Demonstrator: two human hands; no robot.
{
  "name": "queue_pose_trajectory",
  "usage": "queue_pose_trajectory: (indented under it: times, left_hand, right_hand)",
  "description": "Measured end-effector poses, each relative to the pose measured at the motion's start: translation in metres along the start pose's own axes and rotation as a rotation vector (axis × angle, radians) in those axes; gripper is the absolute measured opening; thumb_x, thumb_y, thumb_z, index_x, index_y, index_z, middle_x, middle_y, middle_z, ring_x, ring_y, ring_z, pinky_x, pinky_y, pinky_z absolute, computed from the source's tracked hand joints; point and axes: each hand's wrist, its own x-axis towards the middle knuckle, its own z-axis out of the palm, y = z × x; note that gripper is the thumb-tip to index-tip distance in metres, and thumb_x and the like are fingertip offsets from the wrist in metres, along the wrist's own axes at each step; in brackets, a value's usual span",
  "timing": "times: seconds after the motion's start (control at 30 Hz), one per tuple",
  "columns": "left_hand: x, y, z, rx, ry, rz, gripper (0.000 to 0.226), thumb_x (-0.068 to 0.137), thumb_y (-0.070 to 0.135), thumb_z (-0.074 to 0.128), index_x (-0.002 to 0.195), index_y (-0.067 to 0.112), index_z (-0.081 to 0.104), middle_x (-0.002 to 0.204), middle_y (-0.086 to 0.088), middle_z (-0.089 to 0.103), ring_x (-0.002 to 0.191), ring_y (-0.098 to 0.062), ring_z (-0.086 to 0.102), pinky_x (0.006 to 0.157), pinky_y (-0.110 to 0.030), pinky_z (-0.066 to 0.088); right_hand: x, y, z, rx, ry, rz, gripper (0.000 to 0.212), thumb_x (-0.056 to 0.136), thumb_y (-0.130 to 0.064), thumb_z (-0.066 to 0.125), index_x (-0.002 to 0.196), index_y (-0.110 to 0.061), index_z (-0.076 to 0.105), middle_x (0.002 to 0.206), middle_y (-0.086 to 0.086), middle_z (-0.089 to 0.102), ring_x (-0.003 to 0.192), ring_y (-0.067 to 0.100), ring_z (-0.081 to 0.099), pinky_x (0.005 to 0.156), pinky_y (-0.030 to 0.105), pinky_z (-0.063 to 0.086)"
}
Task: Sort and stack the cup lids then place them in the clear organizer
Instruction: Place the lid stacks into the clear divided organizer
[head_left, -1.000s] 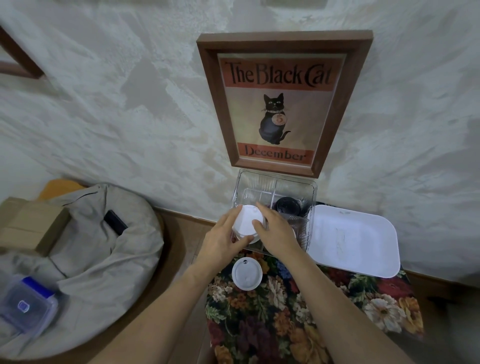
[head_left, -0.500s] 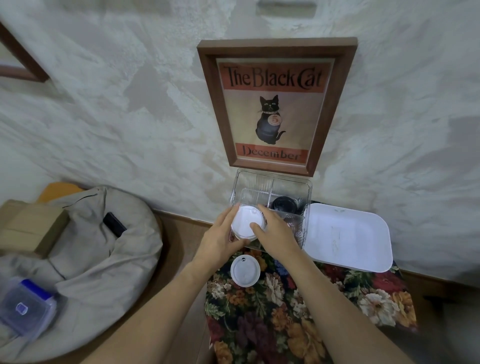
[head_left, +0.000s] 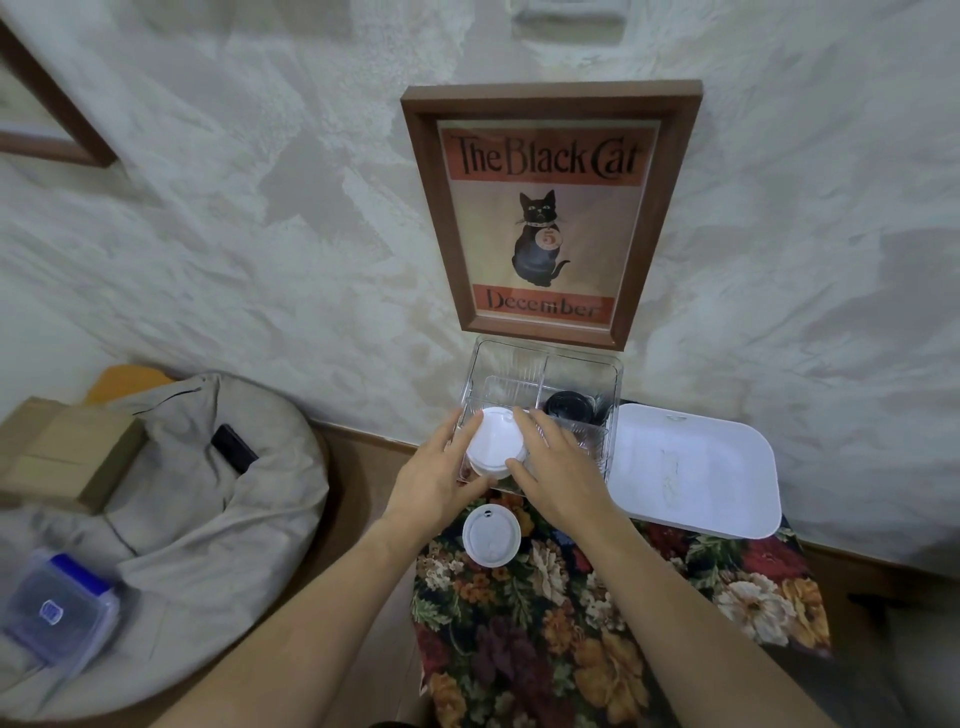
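A stack of white cup lids (head_left: 494, 441) sits in the front left compartment of the clear organizer (head_left: 550, 364). My left hand (head_left: 436, 478) holds the stack from its left side, and my right hand (head_left: 558, 467) holds it from the right, fingers lying along its rim. Black lids (head_left: 569, 406) lie in the organizer's right compartment. One more white lid (head_left: 491, 535) lies flat on the floral tablecloth, just in front of the organizer and between my wrists.
A white tray (head_left: 691, 467) lies to the right of the organizer. A framed cat poster (head_left: 545, 218) hangs on the wall behind. Left of the table, a grey beanbag (head_left: 156, 493) carries a phone, a cardboard box and a plastic container.
Both hands have kept hold of the white lid stack and it sits slightly lower in the organizer's front left compartment. The loose lid has not moved.
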Motion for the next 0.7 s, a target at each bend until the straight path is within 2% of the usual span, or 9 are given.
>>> queue_pose_trajectory:
  times: [0.07,0.2,0.33,0.47,0.57,0.63,0.7]
  left_hand:
    - [-0.003,0.001,-0.002,0.040,0.018,0.022,0.087,0.091,0.062,0.065,0.163,0.033,0.026,0.171,-0.001,0.024,0.145,-0.025,0.044,0.102,-0.044,0.054]
    - [-0.015,-0.005,0.004,0.209,0.054,0.137,0.090,0.091,0.060,0.068,0.163,0.025,0.027,0.170,-0.008,0.026,0.151,-0.032,0.036,0.114,-0.050,0.045]
    - [-0.026,-0.010,0.010,0.320,0.050,0.245,0.086,0.094,0.059,0.064,0.162,0.016,0.031,0.168,-0.015,0.027,0.156,-0.036,0.025,0.121,-0.053,0.034]
    - [-0.053,-0.014,0.009,0.404,0.064,0.239,0.082,0.093,0.052,0.068,0.159,0.014,0.038,0.162,-0.012,0.038,0.153,-0.039,0.029,0.123,-0.054,0.031]
    - [-0.086,-0.028,0.020,0.429,0.015,0.212,0.070,0.093,0.047,0.063,0.152,0.012,0.049,0.152,-0.010,0.050,0.142,-0.037,0.043,0.113,-0.052,0.043]
    - [-0.103,-0.037,0.036,0.448,-0.055,0.180,0.062,0.096,0.049,0.051,0.145,0.012,0.055,0.141,-0.009,0.058,0.128,-0.035,0.054,0.100,-0.049,0.052]
    - [-0.105,-0.036,0.050,0.430,-0.143,0.139,0.061,0.097,0.048,0.053,0.147,0.014,0.051,0.139,-0.008,0.057,0.120,-0.035,0.059,0.093,-0.045,0.054]
  right_hand:
    - [-0.003,0.002,0.000,-0.083,0.021,-0.036,0.064,0.106,-0.039,0.050,0.163,-0.024,0.023,0.167,0.001,0.028,0.146,0.027,0.038,0.105,0.046,0.052]
    - [-0.013,0.007,0.004,-0.258,0.061,-0.121,0.065,0.100,-0.039,0.060,0.157,-0.019,0.037,0.163,0.008,0.039,0.143,0.031,0.043,0.096,0.050,0.058]
    - [-0.031,0.010,0.009,-0.309,0.116,-0.192,0.069,0.090,-0.037,0.075,0.150,-0.015,0.049,0.155,0.014,0.050,0.138,0.037,0.051,0.098,0.052,0.055]
    - [-0.053,0.022,0.018,-0.343,0.157,-0.228,0.066,0.090,-0.034,0.074,0.147,-0.013,0.050,0.150,0.014,0.053,0.137,0.038,0.050,0.104,0.054,0.051]
    - [-0.078,0.038,0.035,-0.371,0.128,-0.261,0.056,0.087,-0.030,0.078,0.136,-0.014,0.058,0.136,0.010,0.060,0.120,0.033,0.058,0.095,0.047,0.054]
    - [-0.092,0.049,0.053,-0.380,0.078,-0.309,0.039,0.092,-0.031,0.073,0.125,-0.016,0.060,0.121,0.005,0.062,0.105,0.029,0.060,0.084,0.040,0.052]
    - [-0.096,0.055,0.072,-0.358,-0.034,-0.329,0.030,0.098,-0.033,0.064,0.122,-0.017,0.060,0.113,0.004,0.061,0.099,0.028,0.062,0.077,0.037,0.052]
